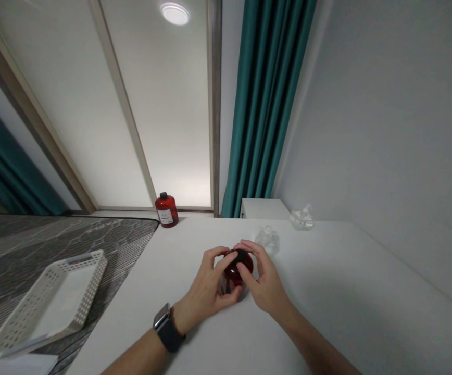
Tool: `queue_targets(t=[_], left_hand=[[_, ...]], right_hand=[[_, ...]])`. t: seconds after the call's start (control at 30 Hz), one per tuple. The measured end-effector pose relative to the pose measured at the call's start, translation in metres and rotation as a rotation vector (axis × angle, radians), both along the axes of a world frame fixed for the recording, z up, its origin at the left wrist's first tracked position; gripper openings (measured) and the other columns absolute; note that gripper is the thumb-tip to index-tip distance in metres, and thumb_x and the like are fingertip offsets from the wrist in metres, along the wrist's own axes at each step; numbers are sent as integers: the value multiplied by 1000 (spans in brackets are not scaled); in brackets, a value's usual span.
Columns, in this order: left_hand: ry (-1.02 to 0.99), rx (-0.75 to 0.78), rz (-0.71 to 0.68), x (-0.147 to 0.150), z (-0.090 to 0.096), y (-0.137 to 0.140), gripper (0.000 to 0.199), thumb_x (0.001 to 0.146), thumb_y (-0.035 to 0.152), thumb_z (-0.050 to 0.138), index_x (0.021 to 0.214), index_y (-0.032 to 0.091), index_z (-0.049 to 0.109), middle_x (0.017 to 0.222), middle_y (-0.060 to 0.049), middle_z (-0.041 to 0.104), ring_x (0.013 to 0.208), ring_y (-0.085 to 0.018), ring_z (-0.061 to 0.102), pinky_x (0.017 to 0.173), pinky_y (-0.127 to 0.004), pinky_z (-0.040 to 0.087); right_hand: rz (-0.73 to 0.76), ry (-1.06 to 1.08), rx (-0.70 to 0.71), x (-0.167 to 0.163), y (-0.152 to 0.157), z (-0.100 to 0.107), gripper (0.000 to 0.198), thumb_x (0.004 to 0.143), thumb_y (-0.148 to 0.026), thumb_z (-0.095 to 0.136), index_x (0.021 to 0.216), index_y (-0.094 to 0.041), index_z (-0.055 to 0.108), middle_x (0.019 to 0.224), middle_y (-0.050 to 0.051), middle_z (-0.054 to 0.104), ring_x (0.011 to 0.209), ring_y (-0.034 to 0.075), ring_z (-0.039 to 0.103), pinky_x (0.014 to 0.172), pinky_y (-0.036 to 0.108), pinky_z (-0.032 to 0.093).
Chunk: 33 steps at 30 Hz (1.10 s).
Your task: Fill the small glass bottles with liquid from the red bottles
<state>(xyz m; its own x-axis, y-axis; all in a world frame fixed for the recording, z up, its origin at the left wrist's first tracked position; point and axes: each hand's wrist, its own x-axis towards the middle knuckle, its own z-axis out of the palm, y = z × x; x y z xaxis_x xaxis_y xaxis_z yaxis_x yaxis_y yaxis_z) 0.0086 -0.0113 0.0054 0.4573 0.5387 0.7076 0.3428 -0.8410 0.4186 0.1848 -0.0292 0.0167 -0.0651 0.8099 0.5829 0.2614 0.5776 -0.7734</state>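
Observation:
A dark red bottle (233, 273) with a black cap (243, 256) stands on the white table between my hands, seen from above. My left hand (215, 281), with a black watch on its wrist, is wrapped round the bottle's left side, its index finger reaching the top. My right hand (260, 276) closes on the bottle's upper right, thumb just below the cap and fingers behind it. Part of the bottle is hidden by my fingers. Just behind my right hand lies a crumpled clear plastic piece (268, 239).
A second red bottle (166, 211), black-capped with a white label, stands at the table's far left corner. More crumpled plastic (302, 217) lies at the back right, by a white box (265, 208). Left of the table (327, 291) is a white perforated basket (87, 299).

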Motion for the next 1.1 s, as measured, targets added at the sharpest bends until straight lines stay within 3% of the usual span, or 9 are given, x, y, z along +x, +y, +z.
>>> queue_targets(t=[0.2,0.4,0.6,0.8,0.97,1.1], left_hand=[[6,-25,7,-1,-1,0,87,74,11,67,149,29,26,132,-14,40,122,-31,47,100,-53,51],[5,-24,3,0,-1,0,86,74,12,67,148,28,27,132,-14,40,123,-31,47,100,-54,50],[6,-32,7,0,-3,0,87,74,13,67,149,28,26,132,-14,40,123,-31,46,100,-54,50],[18,-25,12,-1,-3,1,89,74,14,69,149,29,25,131,-14,41,122,-32,47,99,-54,50],[11,-23,7,-1,-2,0,84,76,14,67,149,27,27,132,-14,41,123,-30,47,101,-52,50],[2,-26,2,-1,-2,0,82,76,14,66,148,26,29,132,-14,40,124,-30,46,102,-51,50]], right_hand=[[-83,-56,87,0,-1,5,36,90,-17,56,124,-29,58,103,5,56,98,22,58,92,40,51],[-24,-34,33,0,-1,6,38,91,-17,54,128,-29,53,122,7,60,117,23,57,103,41,47],[-80,-46,61,0,-1,6,36,88,-17,57,122,-28,58,107,6,59,102,22,60,94,40,51],[-28,-36,16,0,-1,7,38,89,-17,55,126,-27,54,121,8,62,115,23,59,102,42,49],[-53,-45,33,1,-1,7,35,89,-19,57,123,-27,58,111,7,62,106,22,61,97,39,51],[-16,-28,14,1,-1,6,39,90,-19,56,128,-28,55,119,6,64,114,22,61,101,39,50]])
